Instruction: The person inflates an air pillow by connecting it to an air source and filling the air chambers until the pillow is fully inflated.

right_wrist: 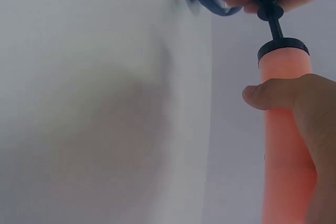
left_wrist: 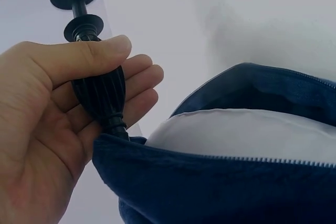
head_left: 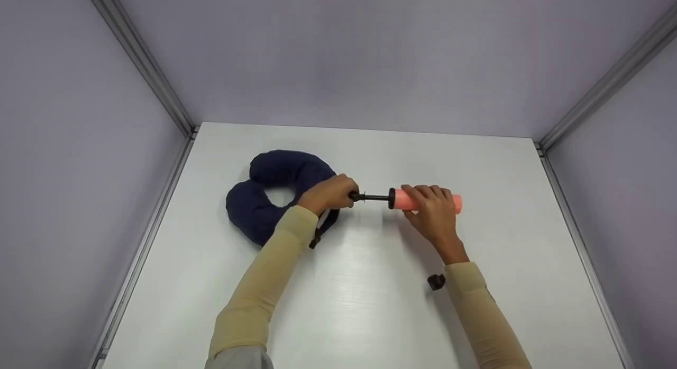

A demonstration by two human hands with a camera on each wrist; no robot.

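Two hands worked one pink hand pump (head_left: pixel 427 200) lying level just above the white table (head_left: pixel 370 305), about the middle of it. The left hand (head_left: pixel 328 193) had its thumb and fingers curled round the pump's black ribbed nozzle (left_wrist: pixel 102 95), whose tip disappeared under the edge of the navy neck pillow (head_left: pixel 264 200) lying at the left of the table, touching it. The right hand (head_left: pixel 431 213) was wrapped round the pink barrel, thumb on one side, fingers over the top. From the left wrist view the pillow's blue cover stood unzipped, showing a white inner bladder (left_wrist: pixel 247 132). Judging by this, the nozzle was already seated at the pillow and the pump gripped ready; the pillow looked fairly plump, though how much air was left to add could not be told. A small black object (head_left: pixel 436 282), perhaps a cap, lay on the table near the right forearm.
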